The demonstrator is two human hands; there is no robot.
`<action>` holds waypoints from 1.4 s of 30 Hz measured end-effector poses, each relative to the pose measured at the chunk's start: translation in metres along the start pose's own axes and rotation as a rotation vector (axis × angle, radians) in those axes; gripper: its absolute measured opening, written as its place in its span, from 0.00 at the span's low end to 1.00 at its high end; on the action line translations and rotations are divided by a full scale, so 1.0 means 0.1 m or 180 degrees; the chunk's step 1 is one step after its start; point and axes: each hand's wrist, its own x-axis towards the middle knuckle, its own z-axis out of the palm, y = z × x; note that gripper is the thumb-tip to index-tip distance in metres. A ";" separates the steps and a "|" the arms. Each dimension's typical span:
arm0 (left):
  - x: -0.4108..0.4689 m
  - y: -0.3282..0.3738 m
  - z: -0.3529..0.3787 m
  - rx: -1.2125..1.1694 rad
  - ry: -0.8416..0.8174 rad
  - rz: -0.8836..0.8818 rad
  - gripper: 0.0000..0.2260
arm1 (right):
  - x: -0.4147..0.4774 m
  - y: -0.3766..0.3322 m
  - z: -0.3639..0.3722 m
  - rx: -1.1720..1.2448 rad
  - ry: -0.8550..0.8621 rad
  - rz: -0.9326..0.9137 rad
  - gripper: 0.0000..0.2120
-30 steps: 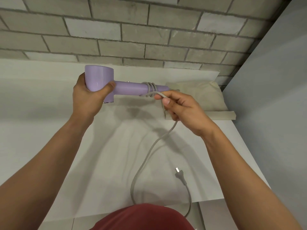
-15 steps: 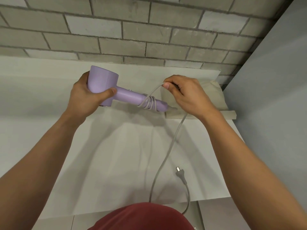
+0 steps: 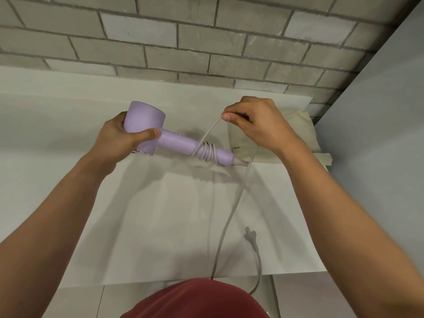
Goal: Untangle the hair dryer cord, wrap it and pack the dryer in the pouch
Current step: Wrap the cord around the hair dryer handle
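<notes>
Hair dryer [image 3: 181,142], lilac, held above the middle of the tabletop [image 3: 160,226].
Left hand [image 3: 119,138] grips the head; right hand [image 3: 257,125] pinches the grey cord [image 3: 231,214] above the handle.
Change: the right hand has risen from under the handle to over it, so a further turn goes on. Wrapping is underway, though slack and the plug [image 3: 251,241] remain near the front edge.
Long axis: the handle runs left to right, with the cord end tilted down toward the cream pouch [image 3: 302,131] at the far right corner.

Pouch [image 3: 305,131] on table [image 3: 160,214] behind dryer [image 3: 179,141], plug [image 3: 250,236] near front edge
</notes>
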 end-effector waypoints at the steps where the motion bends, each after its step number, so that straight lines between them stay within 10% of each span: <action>1: -0.01 0.02 0.00 0.0067 0.0108 0.0078 0.27 | 0.02 0.00 0.00 -0.0029 -0.0004 -0.0026 0.09; 17: -0.07 0.12 0.06 -0.0707 -0.0646 -0.0191 0.26 | 0.26 0.19 -0.13 -0.0016 0.0604 0.0025 0.22; 33: -0.11 0.13 0.09 -0.0972 -0.0864 0.0073 0.40 | -0.08 0.37 0.14 0.0954 0.0076 0.0215 0.11; 38: -0.12 0.21 0.24 -0.1059 -0.0802 0.0147 0.27 | -0.20 0.37 0.34 0.0836 0.0080 0.0370 0.12; 42: -0.09 0.23 0.37 -0.1174 -0.0598 0.0070 0.28 | -0.37 0.26 0.50 0.1285 -0.0420 0.1410 0.07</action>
